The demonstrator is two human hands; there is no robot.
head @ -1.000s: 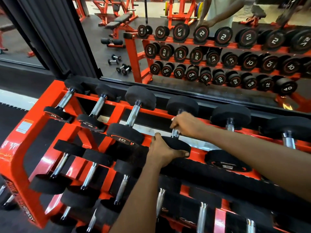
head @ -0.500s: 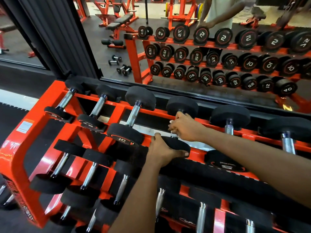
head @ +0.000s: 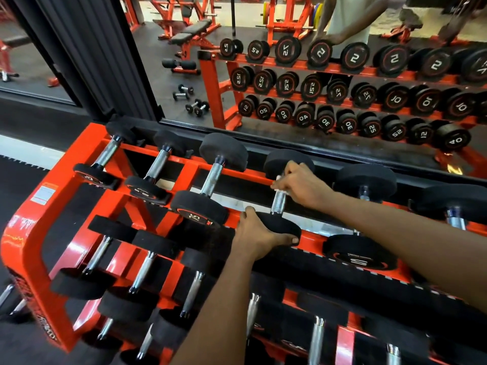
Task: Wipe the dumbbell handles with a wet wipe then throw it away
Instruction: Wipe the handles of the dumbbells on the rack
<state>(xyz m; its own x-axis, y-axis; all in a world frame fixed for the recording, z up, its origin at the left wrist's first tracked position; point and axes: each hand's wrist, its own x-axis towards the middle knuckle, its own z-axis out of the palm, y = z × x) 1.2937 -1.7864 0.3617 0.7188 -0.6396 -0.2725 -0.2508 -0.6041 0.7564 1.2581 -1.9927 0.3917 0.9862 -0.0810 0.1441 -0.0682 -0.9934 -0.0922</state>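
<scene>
Right hand hides most of the wet wipe.

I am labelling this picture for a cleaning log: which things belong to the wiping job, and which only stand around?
In use:
white wet wipe, pinched by the right hand
knurled steel handle of the black rubber-headed dumbbell
left hand, gripping its near head

Only around:
orange steel rack
wall mirror
black padded bench reflected in it

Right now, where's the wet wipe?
Head view, centre: the wet wipe is held in the right hand at the far end of the fourth dumbbell handle from the left, top row of the rack.
</scene>
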